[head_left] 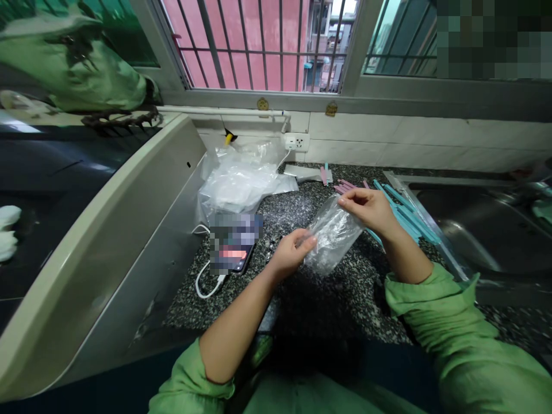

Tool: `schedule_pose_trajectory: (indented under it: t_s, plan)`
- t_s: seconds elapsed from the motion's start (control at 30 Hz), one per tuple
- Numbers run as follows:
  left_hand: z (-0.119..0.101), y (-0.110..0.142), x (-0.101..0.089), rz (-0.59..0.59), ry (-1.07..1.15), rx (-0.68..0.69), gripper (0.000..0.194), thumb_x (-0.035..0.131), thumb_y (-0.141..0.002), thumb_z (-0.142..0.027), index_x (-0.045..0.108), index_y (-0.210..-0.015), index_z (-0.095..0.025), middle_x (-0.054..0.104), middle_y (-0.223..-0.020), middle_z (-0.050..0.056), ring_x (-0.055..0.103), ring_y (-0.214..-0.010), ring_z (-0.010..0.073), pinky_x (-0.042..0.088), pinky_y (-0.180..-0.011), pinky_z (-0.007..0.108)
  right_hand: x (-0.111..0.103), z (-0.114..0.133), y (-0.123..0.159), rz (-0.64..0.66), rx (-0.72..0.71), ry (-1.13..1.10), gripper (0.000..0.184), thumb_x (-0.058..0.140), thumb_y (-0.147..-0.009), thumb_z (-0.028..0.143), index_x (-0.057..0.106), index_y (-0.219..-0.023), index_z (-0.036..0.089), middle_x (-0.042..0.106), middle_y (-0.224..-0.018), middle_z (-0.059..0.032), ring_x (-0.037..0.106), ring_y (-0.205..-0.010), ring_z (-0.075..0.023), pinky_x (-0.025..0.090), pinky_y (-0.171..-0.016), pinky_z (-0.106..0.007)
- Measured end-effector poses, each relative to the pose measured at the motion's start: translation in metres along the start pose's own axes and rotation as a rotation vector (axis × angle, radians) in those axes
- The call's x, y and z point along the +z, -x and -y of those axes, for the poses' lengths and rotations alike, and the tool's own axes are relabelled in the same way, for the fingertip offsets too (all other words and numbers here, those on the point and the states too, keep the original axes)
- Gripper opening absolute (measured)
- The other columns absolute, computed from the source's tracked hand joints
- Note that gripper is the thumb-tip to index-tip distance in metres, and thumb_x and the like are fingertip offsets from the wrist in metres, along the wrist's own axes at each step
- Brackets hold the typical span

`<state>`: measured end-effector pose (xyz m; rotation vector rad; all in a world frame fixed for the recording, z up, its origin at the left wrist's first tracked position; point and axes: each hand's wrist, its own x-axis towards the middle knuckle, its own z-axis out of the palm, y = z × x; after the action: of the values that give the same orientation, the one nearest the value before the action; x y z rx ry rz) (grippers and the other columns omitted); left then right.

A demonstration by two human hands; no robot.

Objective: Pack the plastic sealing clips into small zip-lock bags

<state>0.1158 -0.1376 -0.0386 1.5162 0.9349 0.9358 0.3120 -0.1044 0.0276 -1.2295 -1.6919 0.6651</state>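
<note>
Shirt [302, 397], green, at the bottom edge; sleeves [466, 333] rolled back, forearms bare.

Left hand [293, 250]: grasping the near left edge of the bag, thumb uppermost, fingers curled beneath.

Right hand [371, 210]: pinching the bag's upper right edge between thumb and fingertips.

Bag [332, 236]: one, clear plastic, crinkled; stretched aslant between the two hands, over the middle of the worktop [284, 210]. Whether its lower edge touches the surface cannot be told.

Worktop: dark speckled stone.

Phone [237, 263]: one, lying face up to the left of the left hand, screen lit; white cable [208, 296] looped at its near end.

Wrappings [237, 181]: a heap of loose translucent plastic, beyond the phone, against the pale side panel [155, 195].

Pink sticks [345, 186]: a small group, just beyond the bag.

Blue sticks [407, 221]: a larger pile, beneath and beside the right forearm, reaching to the sink's rim.

Packet [302, 173]: grey, flat, near the wall, short pink and blue pieces at its right end.

Socket [296, 142]: white, on the tiled wall, plug and lead fitted.

Sink [466, 230]: metal, at right.

Window [276, 52]: barred, above the tiles; pink wall outside.
</note>
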Motion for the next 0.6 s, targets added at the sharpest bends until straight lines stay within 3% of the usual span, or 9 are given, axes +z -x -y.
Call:
schedule_pose_trajectory:
  t_s: [0.17, 0.27, 0.47, 0.53, 0.6]
  plan:
    - [0.000, -0.001, 0.001, -0.023, -0.065, -0.051, 0.037, 0.049, -0.072, -0.047, 0.048, -0.053, -0.015, 0.042, -0.050, -0.003, 0.037, -0.051, 0.0088, 0.029, -0.050, 0.022, -0.006, -0.001, -0.002, -0.101, 0.009, -0.016, 0.026, 0.065, -0.064, 0.043, 0.060, -0.061, 0.018, 0.053, -0.056, 0.0006, 0.043, -0.051, -0.0094, 0.032, -0.046, -0.023]
    - [-0.003, 0.000, -0.001, 0.032, -0.068, -0.053, 0.037, 0.050, -0.071, -0.048, 0.052, -0.057, -0.014, 0.045, -0.053, -0.002, 0.040, -0.053, 0.0097, 0.031, -0.052, 0.022, -0.007, 0.000, 0.000, -0.083, -0.004, -0.015, 0.025, 0.065, -0.065, 0.042, 0.060, -0.062, 0.018, 0.054, -0.058, 0.0003, 0.044, -0.051, -0.0095, 0.033, -0.046, -0.023]
    - [-0.010, 0.002, -0.004, -0.146, -0.208, 0.163, 0.038, 0.064, -0.063, -0.039, 0.059, -0.093, -0.016, 0.057, -0.083, 0.002, 0.050, -0.077, 0.0142, 0.038, -0.072, 0.024, 0.010, 0.019, 0.014, 0.171, -0.002, 0.018, 0.025, 0.062, -0.070, 0.041, 0.061, -0.066, 0.016, 0.051, -0.054, 0.0022, 0.041, -0.049, -0.0074, 0.030, -0.044, -0.022]
    - [-0.010, 0.004, -0.003, -0.168, -0.236, 0.188, 0.035, 0.063, -0.065, -0.039, 0.059, -0.091, -0.016, 0.057, -0.080, 0.001, 0.049, -0.075, 0.0134, 0.038, -0.070, 0.024, 0.019, 0.024, 0.018, 0.228, -0.012, 0.020, 0.026, 0.061, -0.071, 0.041, 0.061, -0.066, 0.016, 0.048, -0.052, 0.0030, 0.039, -0.048, -0.0068, 0.029, -0.044, -0.022]
    - [-0.009, 0.005, -0.001, -0.170, -0.237, 0.159, 0.026, 0.055, -0.072, -0.040, 0.059, -0.077, -0.015, 0.052, -0.066, -0.002, 0.045, -0.063, 0.0108, 0.035, -0.060, 0.022, 0.027, 0.026, 0.021, 0.248, -0.018, 0.019, 0.027, 0.060, -0.072, 0.042, 0.061, -0.066, 0.015, 0.047, -0.052, 0.0035, 0.037, -0.048, -0.0065, 0.028, -0.044, -0.022]
